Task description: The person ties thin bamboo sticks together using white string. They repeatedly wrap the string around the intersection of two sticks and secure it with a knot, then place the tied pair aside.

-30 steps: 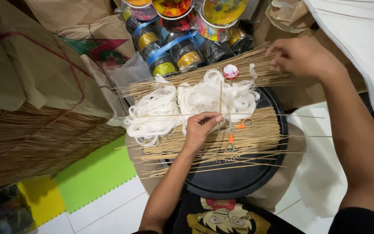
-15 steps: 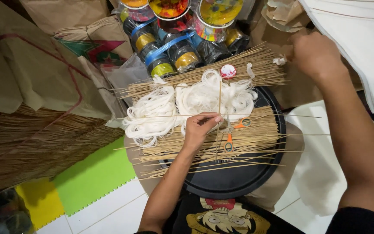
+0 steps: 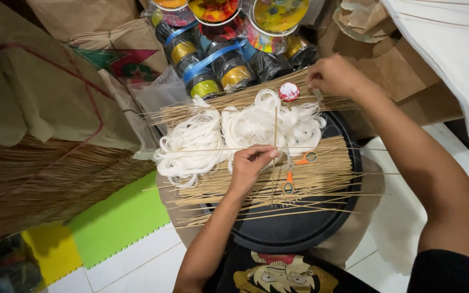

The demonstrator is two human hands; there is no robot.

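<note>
My left hand [image 3: 249,167] pinches a thin upright bamboo stick [image 3: 275,135] where it crosses a horizontal one, above the black round tray [image 3: 294,233]. My right hand [image 3: 336,76] rests on the far bundle of thin sticks [image 3: 229,100], fingers closed on something small there; what it grips is hidden. A heap of white string [image 3: 234,133] lies between the two stick bundles. Orange-handled scissors [image 3: 297,171] lie on the near bundle of sticks [image 3: 321,176]. A small red and white round spool [image 3: 289,91] sits on the far bundle.
Several dark jars with yellow labels and blue tape [image 3: 213,65] stand behind the tray, with colourful round lids [image 3: 278,13] above. Brown paper sheets [image 3: 44,92] and a thick sheaf of sticks [image 3: 39,184] fill the left. Green and yellow foam mats [image 3: 109,222] lie on white floor tiles.
My right hand has come in from the far right along the far stick bundle toward the spool. My left hand has stayed pinching the crossed sticks.
</note>
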